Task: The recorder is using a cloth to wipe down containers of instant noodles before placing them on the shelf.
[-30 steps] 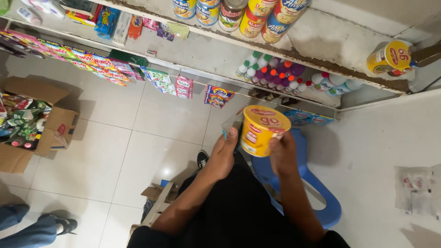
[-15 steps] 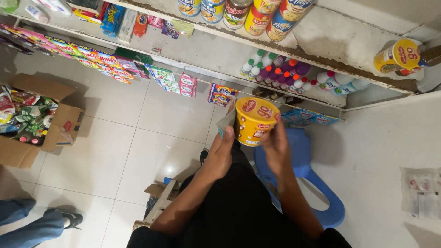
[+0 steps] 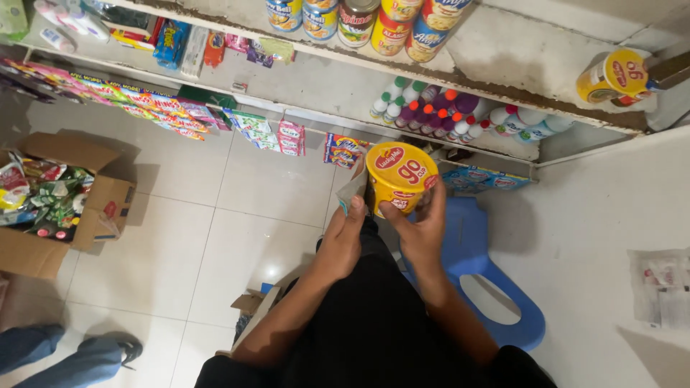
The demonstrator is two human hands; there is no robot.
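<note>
clothing: black garment (plain, no print visible) | forearms: bare, no sleeves | hands: no gloves

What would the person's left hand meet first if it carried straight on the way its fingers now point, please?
The left hand points up toward the shelving. Past the grey cloth it pinches beside the yellow cup, the first thing looks like the red-and-yellow packets on the low shelf, though depth is unclear.

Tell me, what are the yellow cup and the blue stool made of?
The yellow cup looks like printed paper or thin plastic: its foil-like lid is flat and slightly shiny. The blue stool looks like moulded plastic: one smooth, even-coloured piece with a cut-out hole.
</note>
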